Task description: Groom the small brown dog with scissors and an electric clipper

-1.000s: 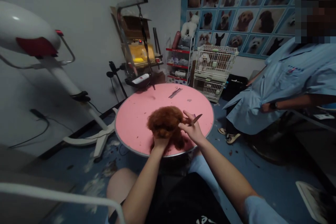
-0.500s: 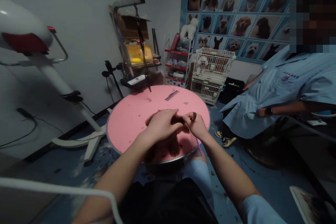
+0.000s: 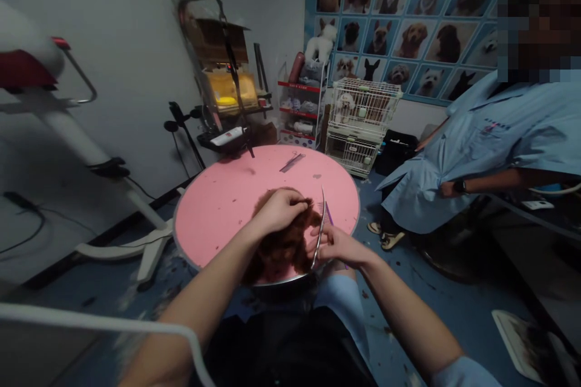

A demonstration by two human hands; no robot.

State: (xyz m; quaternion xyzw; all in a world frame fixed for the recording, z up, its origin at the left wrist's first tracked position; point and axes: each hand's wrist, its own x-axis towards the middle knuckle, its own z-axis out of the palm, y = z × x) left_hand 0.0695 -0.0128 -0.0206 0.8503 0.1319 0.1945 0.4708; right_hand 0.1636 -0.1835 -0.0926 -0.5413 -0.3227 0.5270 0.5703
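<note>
A brown, curly-haired dog (image 3: pixel 285 242) is on the round pink table (image 3: pixel 204 211), close to its near edge. My left hand (image 3: pixel 282 208) rests over the top of the dog, its fingertips closed on a dark tuft of fur. Beside the dog's right side, my right hand (image 3: pixel 334 245) grips a pair of silver scissors (image 3: pixel 322 214), blades pointing up and away from me. A purple comb (image 3: pixel 328 215) shows behind the right hand; I cannot tell whether that hand holds it too.
Another pair of scissors and a comb (image 3: pixel 292 162) lie towards the table's far side. Small hair clippings dot the tabletop. A co-worker in a blue smock (image 3: pixel 481 139) stands at the right. Wire cages (image 3: pixel 363 109), a shelf rack (image 3: pixel 300 103) and a white dryer stand (image 3: pixel 72 133) surround the table.
My right hand has come away from the dog's fur, down and nearer me, and the scissors now show in it. The left hand stays on the dog. The view has shifted slightly.
</note>
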